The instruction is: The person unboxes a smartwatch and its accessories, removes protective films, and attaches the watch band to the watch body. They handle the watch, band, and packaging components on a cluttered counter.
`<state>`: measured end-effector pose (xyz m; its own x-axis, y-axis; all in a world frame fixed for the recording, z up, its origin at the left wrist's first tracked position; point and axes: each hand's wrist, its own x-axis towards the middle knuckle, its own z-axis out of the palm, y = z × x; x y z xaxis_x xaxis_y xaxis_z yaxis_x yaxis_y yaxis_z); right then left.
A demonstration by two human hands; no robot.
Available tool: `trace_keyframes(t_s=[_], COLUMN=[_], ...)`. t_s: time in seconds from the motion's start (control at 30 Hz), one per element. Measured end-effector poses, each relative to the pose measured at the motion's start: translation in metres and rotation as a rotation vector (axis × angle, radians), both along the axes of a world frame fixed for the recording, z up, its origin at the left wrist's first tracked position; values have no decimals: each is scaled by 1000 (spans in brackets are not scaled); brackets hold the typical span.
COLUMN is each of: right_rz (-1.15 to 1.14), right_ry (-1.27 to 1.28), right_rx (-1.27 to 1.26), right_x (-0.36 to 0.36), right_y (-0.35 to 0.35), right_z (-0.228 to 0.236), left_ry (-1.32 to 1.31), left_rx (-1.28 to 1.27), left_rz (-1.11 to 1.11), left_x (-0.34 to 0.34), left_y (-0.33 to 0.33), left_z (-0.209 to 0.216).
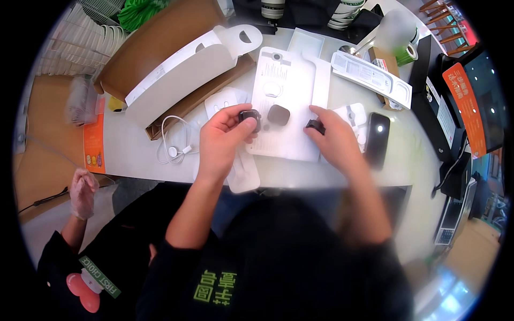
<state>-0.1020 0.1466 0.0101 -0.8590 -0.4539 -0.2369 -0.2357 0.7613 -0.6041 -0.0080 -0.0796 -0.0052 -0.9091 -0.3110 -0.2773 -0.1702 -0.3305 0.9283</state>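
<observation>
My left hand (218, 140) pinches a dark square-cased smartwatch (249, 120) between thumb and fingers, over the left edge of an unfolded white packaging sheet (292, 139). Opposite it, my right hand (338, 138) is closed on a small black piece that looks like a watch strap (316, 126), partly hidden by the fingers. Between the two hands a grey-brown rounded square (278, 115) shows on the sheet; whether it is printed or a loose part I cannot tell. A white coiled charging cable with a round puck (173, 152) lies left of my left hand.
A black smartphone (377, 140) rests right of my right hand. Long white trays (372, 77) and an open brown carton (155, 48) stand farther back. At the right is a monitor (482, 96). Another person's gloved hand (83, 193) is at the lower left.
</observation>
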Motion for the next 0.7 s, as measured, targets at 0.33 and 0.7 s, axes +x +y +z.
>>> trace_keyframes(t_s=[0.33,0.7], right_rz=[81,-120], right_ry=[107,-88], right_rx=[-28,-452], right_x=[3,8], right_y=[1,6], right_z=[7,27], left_ry=[-2,-37], left_rx=[14,66], left_rz=[-12,-104], left_x=[-20,-25], left_y=[-13,-1], left_z=[-3,6])
